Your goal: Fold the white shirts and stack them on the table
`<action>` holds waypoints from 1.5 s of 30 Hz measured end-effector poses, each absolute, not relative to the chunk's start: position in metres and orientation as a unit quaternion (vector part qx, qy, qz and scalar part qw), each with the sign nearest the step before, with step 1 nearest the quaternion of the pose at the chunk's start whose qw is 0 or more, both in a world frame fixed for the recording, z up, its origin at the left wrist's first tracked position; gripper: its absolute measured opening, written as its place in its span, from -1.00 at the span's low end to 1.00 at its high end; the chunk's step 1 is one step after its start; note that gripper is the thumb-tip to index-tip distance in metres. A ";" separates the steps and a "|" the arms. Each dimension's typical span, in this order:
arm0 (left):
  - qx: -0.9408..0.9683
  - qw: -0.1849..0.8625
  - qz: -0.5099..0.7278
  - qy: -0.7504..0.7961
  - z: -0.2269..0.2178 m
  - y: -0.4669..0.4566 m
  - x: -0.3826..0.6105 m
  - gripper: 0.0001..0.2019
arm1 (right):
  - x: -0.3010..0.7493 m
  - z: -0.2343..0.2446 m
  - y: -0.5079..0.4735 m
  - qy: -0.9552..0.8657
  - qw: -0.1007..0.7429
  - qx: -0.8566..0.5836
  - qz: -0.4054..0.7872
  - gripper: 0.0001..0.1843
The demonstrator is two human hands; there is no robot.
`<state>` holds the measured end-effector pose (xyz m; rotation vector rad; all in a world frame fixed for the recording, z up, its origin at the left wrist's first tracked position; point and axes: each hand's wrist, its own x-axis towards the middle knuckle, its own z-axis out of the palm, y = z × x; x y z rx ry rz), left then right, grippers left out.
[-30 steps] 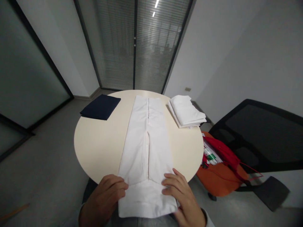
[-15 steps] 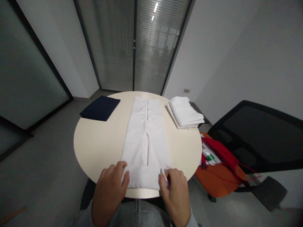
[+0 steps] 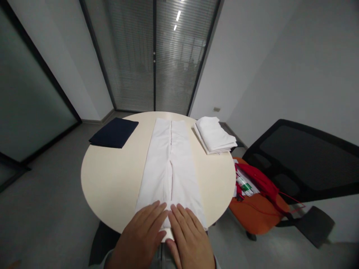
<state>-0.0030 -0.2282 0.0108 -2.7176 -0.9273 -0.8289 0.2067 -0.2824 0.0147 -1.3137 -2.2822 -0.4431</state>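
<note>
A long strip of white folded cloth (image 3: pixel 182 164) lies down the middle of the round table, its two side panels meeting along a centre slit. My left hand (image 3: pixel 144 231) rests flat on the cloth's near end, fingers stretched forward. Beside it, my right hand (image 3: pixel 189 233) lies flat too, the two sets of fingertips almost touching at the centre. Both hands hold nothing. They cover most of the cloth's near edge, so the folded band there is largely hidden.
On the pale round table (image 3: pixel 112 183), a folded dark navy cloth (image 3: pixel 114 132) sits at far left and a stack of folded white cloth (image 3: pixel 214 134) at far right. An orange-seated chair (image 3: pixel 255 213) bearing a red bag (image 3: pixel 259 179) stands to the right.
Both hands have let go of the near corners of the white cloth and moved inward, now flat on its near end. The view has shifted slightly.
</note>
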 end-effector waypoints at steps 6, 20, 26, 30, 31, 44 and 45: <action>-0.899 0.111 -0.189 -0.379 -0.006 -0.229 -0.030 -0.44 | 0.210 0.004 -0.281 -0.828 0.172 -0.511 -0.152 -0.29; -0.918 0.051 -0.225 -0.321 0.014 -0.229 -0.005 -0.41 | 0.214 0.016 -0.286 -0.846 0.140 -0.502 -0.110 -0.21; -0.918 0.080 -0.195 -0.337 0.000 -0.230 -0.007 -0.31 | 0.240 0.003 -0.295 -0.848 0.132 -0.496 -0.135 -0.26; -0.922 0.086 -0.182 -0.332 0.002 -0.228 -0.010 -0.28 | 0.249 -0.007 -0.296 -0.844 0.148 -0.498 -0.138 -0.21; -0.923 0.087 -0.182 -0.328 0.003 -0.227 -0.011 -0.28 | 0.250 -0.006 -0.296 -0.845 0.153 -0.494 -0.135 -0.22; -0.927 -0.056 -0.149 -0.341 0.059 -0.191 0.004 -0.40 | 0.250 0.093 -0.206 -0.840 0.244 -0.485 -0.026 -0.53; -0.927 -0.050 -0.149 -0.341 0.061 -0.185 0.011 -0.38 | 0.244 0.095 -0.189 -0.839 0.236 -0.491 -0.014 -0.50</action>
